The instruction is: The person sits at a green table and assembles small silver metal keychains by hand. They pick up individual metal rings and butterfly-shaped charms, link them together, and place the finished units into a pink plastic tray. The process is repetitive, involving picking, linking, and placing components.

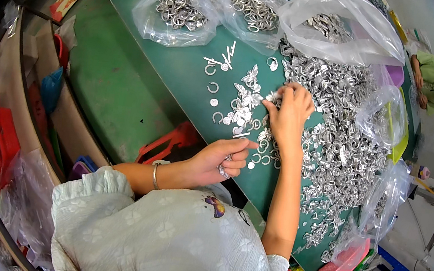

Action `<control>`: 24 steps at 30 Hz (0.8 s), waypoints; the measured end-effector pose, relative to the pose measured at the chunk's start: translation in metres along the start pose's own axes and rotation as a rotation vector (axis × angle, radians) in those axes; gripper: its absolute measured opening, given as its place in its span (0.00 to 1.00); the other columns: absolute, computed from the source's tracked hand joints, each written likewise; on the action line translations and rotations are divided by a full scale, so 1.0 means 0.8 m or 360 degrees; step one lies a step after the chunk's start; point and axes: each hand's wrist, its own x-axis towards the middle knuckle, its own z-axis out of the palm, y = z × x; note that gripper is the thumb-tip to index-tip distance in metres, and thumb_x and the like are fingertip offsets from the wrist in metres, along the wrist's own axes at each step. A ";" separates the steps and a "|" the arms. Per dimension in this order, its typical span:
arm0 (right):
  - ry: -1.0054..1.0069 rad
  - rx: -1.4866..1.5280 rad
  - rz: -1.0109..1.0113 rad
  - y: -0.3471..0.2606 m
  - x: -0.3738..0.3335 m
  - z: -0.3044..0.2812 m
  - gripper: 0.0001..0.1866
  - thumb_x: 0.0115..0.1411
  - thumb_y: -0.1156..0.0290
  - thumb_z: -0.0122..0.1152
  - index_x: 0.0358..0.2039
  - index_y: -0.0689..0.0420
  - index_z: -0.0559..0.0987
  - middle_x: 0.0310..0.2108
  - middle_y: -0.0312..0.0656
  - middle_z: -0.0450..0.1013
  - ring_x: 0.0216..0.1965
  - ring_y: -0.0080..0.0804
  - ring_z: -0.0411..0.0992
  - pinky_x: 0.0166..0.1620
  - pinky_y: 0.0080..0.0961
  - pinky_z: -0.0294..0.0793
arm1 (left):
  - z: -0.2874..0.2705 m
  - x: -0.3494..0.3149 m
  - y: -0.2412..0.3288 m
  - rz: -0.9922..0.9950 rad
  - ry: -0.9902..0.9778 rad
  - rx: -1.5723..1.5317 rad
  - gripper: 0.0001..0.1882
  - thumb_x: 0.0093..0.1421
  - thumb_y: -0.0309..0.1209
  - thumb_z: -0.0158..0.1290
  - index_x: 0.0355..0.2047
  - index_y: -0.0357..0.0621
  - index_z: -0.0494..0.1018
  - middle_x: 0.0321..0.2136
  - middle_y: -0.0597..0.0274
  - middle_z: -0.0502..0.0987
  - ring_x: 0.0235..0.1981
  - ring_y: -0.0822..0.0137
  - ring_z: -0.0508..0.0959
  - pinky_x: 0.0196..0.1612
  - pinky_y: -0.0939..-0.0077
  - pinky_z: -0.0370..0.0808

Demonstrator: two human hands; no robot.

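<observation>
My right hand [290, 115] reaches over the green table [200, 96], its thumb and forefinger closed on a small silver metal piece [274, 97] whose exact kind is partly hidden. Curled near the table's front edge, my left hand [219, 157] holds a few silver ring-like pieces in its palm. Between the hands lies a loose row of silver leaf- or flower-shaped pieces [244, 106]. Left of these are open rings [213, 87], small discs [214, 102] and thin sticks [230, 53]. A large heap of silver rings [343, 115] spreads right of my right hand.
Clear plastic bags of rings [176, 14] stand along the far side, and a large open bag [351, 26] leans over the heap. A pink tray [343, 264] sits at the right edge. Red plastic crates [0, 142] stand at left. Another person in green [432, 83] is at far right.
</observation>
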 end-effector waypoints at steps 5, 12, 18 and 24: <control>-0.0027 -0.0121 -0.0143 -0.001 -0.001 -0.013 0.14 0.45 0.72 0.61 0.35 0.58 0.72 0.37 0.41 0.66 0.42 0.38 0.62 0.50 0.43 0.52 | 0.011 -0.005 0.007 0.0207 0.0110 0.0114 0.14 0.62 0.31 0.42 0.47 0.40 0.65 0.22 0.70 0.64 0.17 0.80 0.61 0.19 0.87 0.60; -0.0120 -0.0111 -0.0111 0.010 0.000 0.005 0.09 0.49 0.75 0.56 0.34 0.59 0.74 0.30 0.41 0.66 0.38 0.37 0.64 0.50 0.44 0.54 | -0.004 0.002 0.005 0.0208 0.0057 0.0150 0.16 0.61 0.31 0.43 0.49 0.39 0.64 0.27 0.66 0.68 0.23 0.78 0.66 0.23 0.86 0.65; -0.0721 0.0951 0.0128 -0.022 -0.015 -0.045 0.10 0.46 0.76 0.60 0.32 0.59 0.75 0.31 0.41 0.68 0.35 0.39 0.64 0.46 0.31 0.58 | 0.043 0.000 0.017 0.0570 0.0555 -0.0168 0.16 0.63 0.35 0.41 0.48 0.39 0.64 0.28 0.65 0.69 0.26 0.77 0.68 0.25 0.85 0.65; -0.0347 0.0329 -0.0197 -0.027 0.004 -0.005 0.17 0.42 0.75 0.63 0.35 0.59 0.72 0.35 0.42 0.65 0.38 0.40 0.61 0.41 0.30 0.59 | -0.009 -0.007 0.014 0.0215 -0.0020 0.0058 0.14 0.63 0.34 0.41 0.45 0.40 0.65 0.20 0.69 0.61 0.20 0.78 0.60 0.20 0.86 0.58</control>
